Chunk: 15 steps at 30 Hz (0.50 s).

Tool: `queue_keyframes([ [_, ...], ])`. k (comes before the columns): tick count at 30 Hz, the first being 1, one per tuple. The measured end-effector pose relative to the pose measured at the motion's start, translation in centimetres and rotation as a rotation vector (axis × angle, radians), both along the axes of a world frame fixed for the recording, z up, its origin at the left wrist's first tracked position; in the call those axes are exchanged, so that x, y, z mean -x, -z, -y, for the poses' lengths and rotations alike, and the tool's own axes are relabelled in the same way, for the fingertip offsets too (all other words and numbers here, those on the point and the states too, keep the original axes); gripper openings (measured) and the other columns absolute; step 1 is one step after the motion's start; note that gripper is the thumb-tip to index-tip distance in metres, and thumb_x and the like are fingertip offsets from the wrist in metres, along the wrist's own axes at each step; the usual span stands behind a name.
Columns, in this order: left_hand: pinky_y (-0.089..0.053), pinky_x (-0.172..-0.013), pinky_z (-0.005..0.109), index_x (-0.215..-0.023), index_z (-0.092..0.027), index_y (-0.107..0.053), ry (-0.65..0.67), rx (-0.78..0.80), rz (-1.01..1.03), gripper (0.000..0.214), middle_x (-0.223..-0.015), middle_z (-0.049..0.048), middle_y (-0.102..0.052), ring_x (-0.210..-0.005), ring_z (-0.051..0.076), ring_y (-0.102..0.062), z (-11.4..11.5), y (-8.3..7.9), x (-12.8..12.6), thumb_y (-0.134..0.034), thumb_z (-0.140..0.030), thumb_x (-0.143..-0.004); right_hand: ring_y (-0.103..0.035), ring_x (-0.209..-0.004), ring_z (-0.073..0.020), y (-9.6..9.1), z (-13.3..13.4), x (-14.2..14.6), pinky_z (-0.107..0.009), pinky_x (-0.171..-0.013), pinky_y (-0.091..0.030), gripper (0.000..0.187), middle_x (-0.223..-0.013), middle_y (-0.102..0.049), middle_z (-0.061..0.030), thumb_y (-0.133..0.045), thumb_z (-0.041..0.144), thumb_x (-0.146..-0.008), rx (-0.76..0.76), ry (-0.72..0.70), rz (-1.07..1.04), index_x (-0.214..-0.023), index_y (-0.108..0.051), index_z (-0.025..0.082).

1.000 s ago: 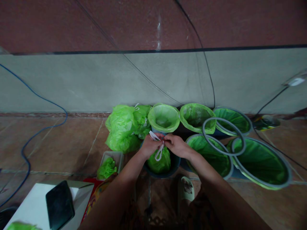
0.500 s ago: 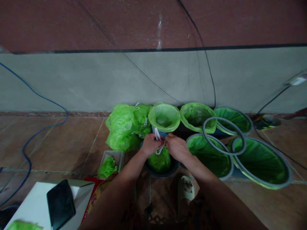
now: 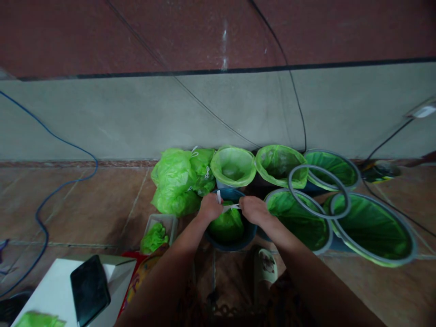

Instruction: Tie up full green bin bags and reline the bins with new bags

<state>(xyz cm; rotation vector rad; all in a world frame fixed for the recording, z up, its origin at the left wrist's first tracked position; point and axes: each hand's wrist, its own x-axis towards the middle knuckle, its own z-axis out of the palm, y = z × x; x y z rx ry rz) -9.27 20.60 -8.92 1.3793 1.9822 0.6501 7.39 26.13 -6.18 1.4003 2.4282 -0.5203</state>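
A green plastic bag [image 3: 226,226] sits gathered inside a dark blue bin [image 3: 250,236] in front of me. Across its neck runs a white drawstring [image 3: 231,207], stretched taut between my two hands. My left hand [image 3: 211,206] is closed on one end, with a white loop sticking up above the fingers. The other end is gripped by my right hand [image 3: 252,209]. Both hands are just above the bin's opening. Beside my left hand are tied green bags [image 3: 175,181] with white strings.
Several green-lined bins [image 3: 233,165] stand along the wall, and a loose grey ring [image 3: 318,191] rests across those at right. At left are a clear tub [image 3: 173,222] with green plastic, a dark tablet-like device [image 3: 90,290] on a white surface, and a blue cable [image 3: 64,184].
My hands have moved apart, left and right, pulling the white drawstring tight across the bag's neck. Before, they were close together over the strings.
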Motion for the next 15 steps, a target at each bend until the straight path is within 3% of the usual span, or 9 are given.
queue_keyframes([
  [2, -0.050, -0.075, 0.030, -0.073, -0.016, -0.069, 0.070, 0.129, -0.157, 0.007, -0.076, 0.0074, -0.071, -0.077, 0.022, -0.066, 0.0, 0.0, 0.1, -0.067, -0.014, -0.067, -0.064, -0.107, -0.0255, 0.3, -0.3, -0.3, -0.033, -0.087, -0.046, 0.036, -0.112, -0.069, -0.0139, -0.051, 0.015, -0.085, 0.057, -0.023, -0.063, -0.118, -0.064, 0.017],
  [5, -0.049, -0.082, 0.030, -0.087, -0.014, -0.069, 0.160, 0.220, -0.307, 0.014, -0.093, 0.0120, -0.072, -0.090, 0.024, -0.067, -0.1, -0.2, -0.1, -0.061, -0.022, -0.078, -0.053, -0.123, -0.0274, 1.2, 0.1, -0.3, -0.034, -0.098, -0.042, 0.074, -0.137, -0.053, -0.0177, -0.065, 0.015, -0.074, 0.111, -0.098, -0.163, -0.144, -0.041, 0.013],
  [7, -0.048, -0.082, 0.029, -0.089, -0.014, -0.068, 0.228, 0.222, -0.314, 0.016, -0.095, 0.0118, -0.072, -0.091, 0.023, -0.066, -0.2, -0.3, -0.4, -0.058, -0.023, -0.081, -0.048, -0.128, -0.0302, 2.2, 0.8, 0.1, -0.035, -0.101, -0.041, 0.092, -0.144, -0.046, -0.0189, -0.074, 0.018, -0.067, 0.123, -0.136, -0.208, -0.149, -0.032, 0.013],
  [9, -0.049, -0.081, 0.029, -0.089, -0.015, -0.068, 0.276, 0.229, -0.279, 0.015, -0.093, 0.0102, -0.072, -0.089, 0.022, -0.066, -0.2, -0.3, -0.7, -0.058, -0.022, -0.081, -0.052, -0.123, -0.0311, 3.5, 1.6, 0.9, -0.037, -0.098, -0.042, 0.080, -0.137, -0.053, -0.0179, -0.072, 0.019, -0.070, 0.136, -0.143, -0.222, -0.144, -0.041, 0.015],
  [12, -0.049, -0.082, 0.030, -0.096, -0.013, -0.067, 0.277, 0.239, -0.243, 0.022, -0.097, 0.0106, -0.071, -0.090, 0.024, -0.066, 0.1, -0.3, -0.9, -0.063, -0.023, -0.077, -0.064, -0.103, -0.0288, 4.9, 2.1, 1.9, -0.037, -0.089, -0.045, 0.034, -0.106, -0.070, -0.0163, -0.055, 0.011, -0.081, 0.189, -0.087, -0.225, -0.112, -0.067, 0.013],
  [15, -0.050, -0.084, 0.029, -0.111, -0.012, -0.064, 0.275, 0.225, -0.191, 0.045, -0.105, 0.0113, -0.071, -0.094, 0.024, -0.066, 0.7, -0.4, -0.7, -0.072, -0.020, -0.067, -0.065, -0.094, -0.0252, 4.9, 1.5, 2.4, -0.033, -0.083, -0.045, 0.022, -0.092, -0.071, -0.0139, -0.050, 0.009, -0.081, 0.191, 0.045, -0.354, -0.090, -0.070, 0.012],
])
